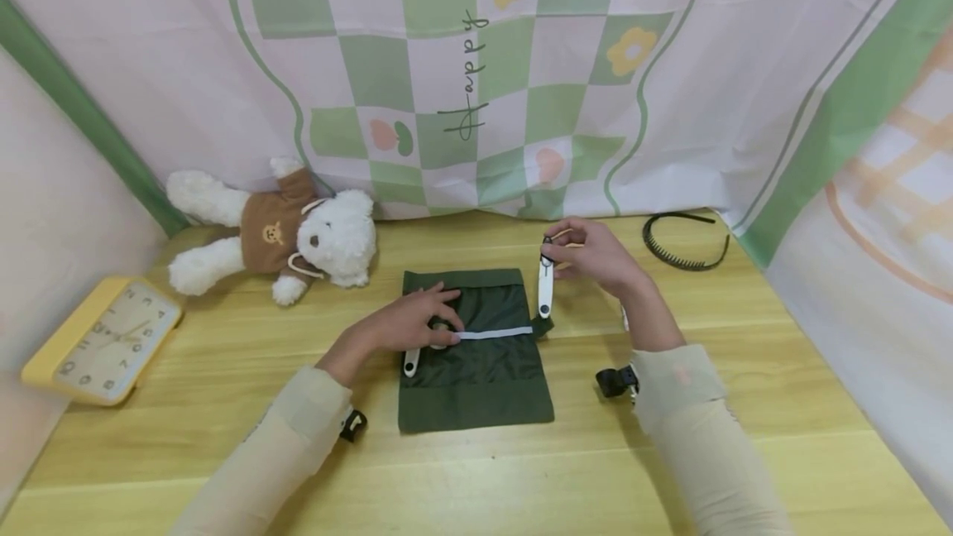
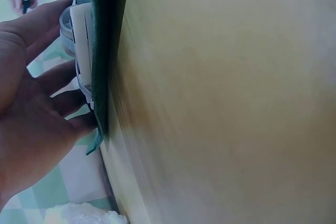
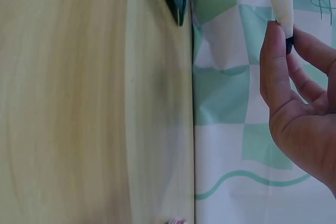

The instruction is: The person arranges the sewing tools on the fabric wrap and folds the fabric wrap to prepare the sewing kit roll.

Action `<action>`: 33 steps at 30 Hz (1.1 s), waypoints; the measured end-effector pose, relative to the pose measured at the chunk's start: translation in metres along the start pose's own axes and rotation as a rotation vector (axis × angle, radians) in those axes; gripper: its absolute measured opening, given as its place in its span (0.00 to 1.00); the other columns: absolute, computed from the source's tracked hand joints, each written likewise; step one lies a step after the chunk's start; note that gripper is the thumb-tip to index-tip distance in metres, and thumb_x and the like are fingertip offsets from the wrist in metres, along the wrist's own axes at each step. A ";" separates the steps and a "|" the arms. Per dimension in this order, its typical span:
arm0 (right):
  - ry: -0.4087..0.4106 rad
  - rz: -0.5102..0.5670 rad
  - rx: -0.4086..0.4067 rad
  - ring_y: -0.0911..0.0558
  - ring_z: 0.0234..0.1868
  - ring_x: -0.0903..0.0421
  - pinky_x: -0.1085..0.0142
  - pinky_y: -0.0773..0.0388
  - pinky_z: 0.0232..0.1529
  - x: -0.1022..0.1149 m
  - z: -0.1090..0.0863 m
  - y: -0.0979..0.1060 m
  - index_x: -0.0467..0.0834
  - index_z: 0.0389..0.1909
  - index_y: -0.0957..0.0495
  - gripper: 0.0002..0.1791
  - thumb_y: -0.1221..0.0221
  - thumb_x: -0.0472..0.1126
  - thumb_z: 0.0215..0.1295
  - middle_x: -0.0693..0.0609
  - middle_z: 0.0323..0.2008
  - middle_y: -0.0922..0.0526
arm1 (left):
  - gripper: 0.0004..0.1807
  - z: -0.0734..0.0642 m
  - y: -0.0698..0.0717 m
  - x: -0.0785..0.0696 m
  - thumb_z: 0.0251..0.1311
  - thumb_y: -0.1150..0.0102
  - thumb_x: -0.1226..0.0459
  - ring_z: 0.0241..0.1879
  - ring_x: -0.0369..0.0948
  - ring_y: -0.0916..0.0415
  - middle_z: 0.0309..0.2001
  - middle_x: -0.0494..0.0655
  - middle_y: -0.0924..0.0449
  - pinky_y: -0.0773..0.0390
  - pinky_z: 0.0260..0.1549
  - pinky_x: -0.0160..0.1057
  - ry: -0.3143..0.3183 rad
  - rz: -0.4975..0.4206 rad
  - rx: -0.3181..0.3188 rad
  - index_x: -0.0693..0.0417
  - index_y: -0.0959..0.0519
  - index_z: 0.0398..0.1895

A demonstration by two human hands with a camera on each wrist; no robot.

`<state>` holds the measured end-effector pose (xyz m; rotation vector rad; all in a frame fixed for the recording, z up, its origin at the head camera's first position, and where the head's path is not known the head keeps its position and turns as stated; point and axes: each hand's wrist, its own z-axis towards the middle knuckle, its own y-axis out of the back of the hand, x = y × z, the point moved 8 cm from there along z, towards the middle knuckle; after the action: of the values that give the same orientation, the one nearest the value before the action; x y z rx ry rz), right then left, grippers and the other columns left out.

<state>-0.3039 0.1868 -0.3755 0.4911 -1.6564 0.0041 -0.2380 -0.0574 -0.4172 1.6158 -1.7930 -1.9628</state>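
A dark green cloth pouch lies spread on the table with a white strip across its middle. My left hand rests over its left half, fingers spread, the thumb and index finger by the strip's left end. Beneath that hand are a white piece with a dark dot and a round ringed item, both partly hidden. My right hand pinches the dark upper end of a slim white tool with fingertips and thumb. The tool hangs upright above the pouch's right edge, by a small dark green flap.
A white plush dog in a brown top lies at the back left. Beside the left wall stands a yellow clock. A black toothed headband is at the back right. A checkered curtain hangs behind the wooden table.
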 end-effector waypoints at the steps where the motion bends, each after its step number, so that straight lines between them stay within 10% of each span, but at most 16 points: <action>1: 0.009 0.001 0.003 0.18 0.38 0.49 0.44 0.19 0.49 0.002 0.000 -0.002 0.32 0.61 0.31 0.21 0.39 0.37 0.74 0.39 0.46 0.25 | 0.12 0.000 0.000 0.000 0.71 0.38 0.57 0.79 0.57 0.62 0.77 0.56 0.43 0.58 0.73 0.62 0.000 -0.001 0.000 0.49 0.14 0.51; 33: 0.048 0.056 0.122 0.17 0.40 0.48 0.45 0.19 0.50 0.014 0.027 -0.067 0.27 0.65 0.35 0.23 0.43 0.32 0.74 0.37 0.47 0.26 | 0.04 0.004 0.001 -0.001 0.71 0.37 0.57 0.78 0.60 0.62 0.77 0.58 0.43 0.59 0.72 0.64 0.023 0.005 0.007 0.44 0.16 0.41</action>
<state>-0.3092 0.1145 -0.3852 0.5325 -1.6282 0.1585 -0.2402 -0.0543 -0.4163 1.6273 -1.7965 -1.9294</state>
